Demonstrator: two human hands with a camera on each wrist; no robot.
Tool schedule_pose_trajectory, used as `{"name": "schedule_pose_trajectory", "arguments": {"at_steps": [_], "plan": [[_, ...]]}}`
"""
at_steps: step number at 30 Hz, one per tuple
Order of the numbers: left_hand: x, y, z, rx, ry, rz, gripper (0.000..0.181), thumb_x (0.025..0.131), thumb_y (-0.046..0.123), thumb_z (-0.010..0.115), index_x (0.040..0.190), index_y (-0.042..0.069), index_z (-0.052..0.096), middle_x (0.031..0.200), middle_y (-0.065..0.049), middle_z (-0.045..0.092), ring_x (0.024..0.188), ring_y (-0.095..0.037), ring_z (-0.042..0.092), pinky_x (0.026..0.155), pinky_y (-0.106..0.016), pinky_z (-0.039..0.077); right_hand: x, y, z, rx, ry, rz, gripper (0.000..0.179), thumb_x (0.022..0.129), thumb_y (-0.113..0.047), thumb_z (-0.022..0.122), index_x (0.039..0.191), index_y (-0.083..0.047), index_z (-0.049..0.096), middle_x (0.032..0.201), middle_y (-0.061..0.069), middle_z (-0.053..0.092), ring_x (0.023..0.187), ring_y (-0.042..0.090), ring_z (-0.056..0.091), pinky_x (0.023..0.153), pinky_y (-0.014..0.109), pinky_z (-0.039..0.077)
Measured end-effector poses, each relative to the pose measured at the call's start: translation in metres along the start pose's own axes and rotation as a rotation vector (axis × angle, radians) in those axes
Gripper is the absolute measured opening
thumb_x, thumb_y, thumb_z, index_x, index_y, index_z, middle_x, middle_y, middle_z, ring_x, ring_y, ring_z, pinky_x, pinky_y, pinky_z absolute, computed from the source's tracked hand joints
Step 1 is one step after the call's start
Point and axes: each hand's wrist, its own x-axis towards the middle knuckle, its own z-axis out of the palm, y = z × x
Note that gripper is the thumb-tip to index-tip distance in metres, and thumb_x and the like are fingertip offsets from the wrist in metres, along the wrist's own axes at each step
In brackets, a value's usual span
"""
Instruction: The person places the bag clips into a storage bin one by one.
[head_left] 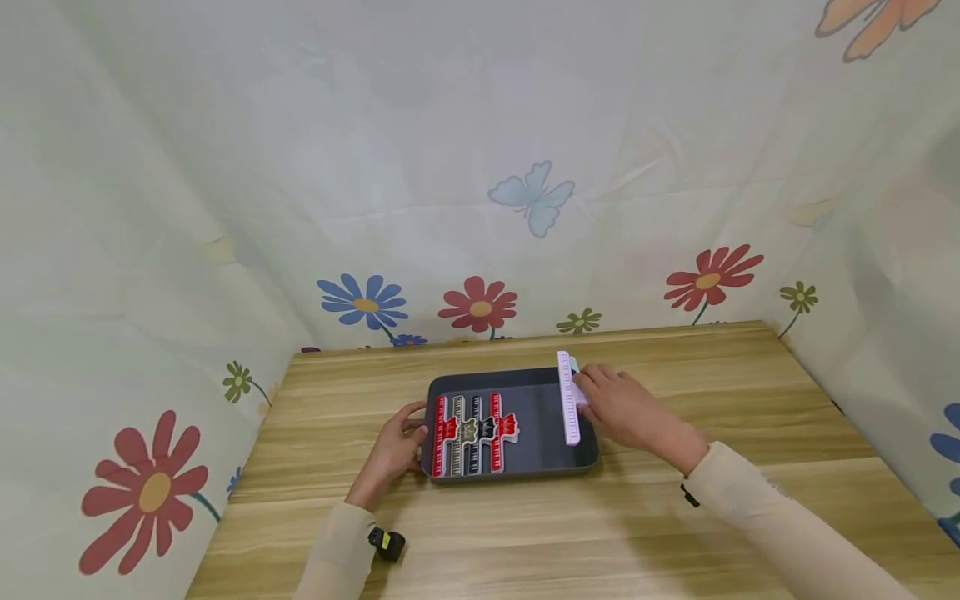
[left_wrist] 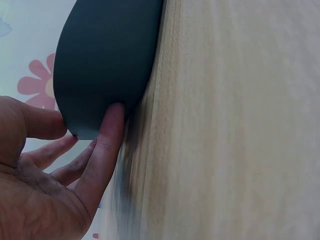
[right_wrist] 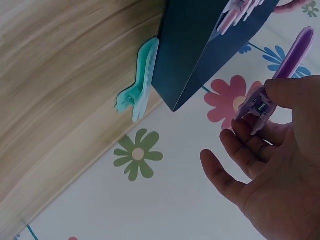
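A dark grey tray [head_left: 536, 478] lies on the table. My left hand [head_left: 393, 442] holds its left end; in the left wrist view the thumb is at the rim and a fingertip touches the outer wall. Above the tray's right part, my right hand [head_left: 618, 408] pinches a pale purple clip [head_left: 568, 400] with a piano-key pattern. Its spring shows in the right wrist view. Several piano-key clips, in red [head_left: 441, 433], gold [head_left: 459, 433] and black [head_left: 476, 433], lie side by side in the tray's left half.
Close by the tray, a mint-green clip [right_wrist: 140, 82] lies on the wooden table [head_left: 360, 375]. A flower-printed cloth [head_left: 405, 225] rises behind and at both sides. Each wrist wears a small black device, such as the left wrist camera [head_left: 387, 544].
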Motion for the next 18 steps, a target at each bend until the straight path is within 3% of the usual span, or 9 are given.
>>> {"name": "schedule_pose_trajectory", "arguments": {"at_steps": [11,18], "plan": [[-0.001,-0.001,0.0,-0.006,-0.003,-0.009,0.048,0.1,0.007,0.05,0.147,0.016,0.042,0.135,-0.028,0.055,0.098,-0.03,0.067,0.053,-0.039,0.059,0.005,-0.015,0.012,0.046,-0.019,-0.046,0.048,0.096,-0.027,0.062,0.132,0.004,0.053,0.128,0.019,0.057,0.119,0.033,0.054,0.1,0.047,0.05],[0.0,-0.002,0.0,-0.008,0.001,-0.017,0.047,0.1,0.008,0.051,0.146,0.018,0.044,0.134,-0.026,0.056,0.097,-0.029,0.067,0.054,-0.039,0.059,0.012,-0.023,0.018,0.018,-0.043,-0.026,0.048,0.097,-0.03,0.06,0.132,0.001,0.054,0.123,0.014,0.058,0.113,0.029,0.056,0.095,0.047,0.052]]}}
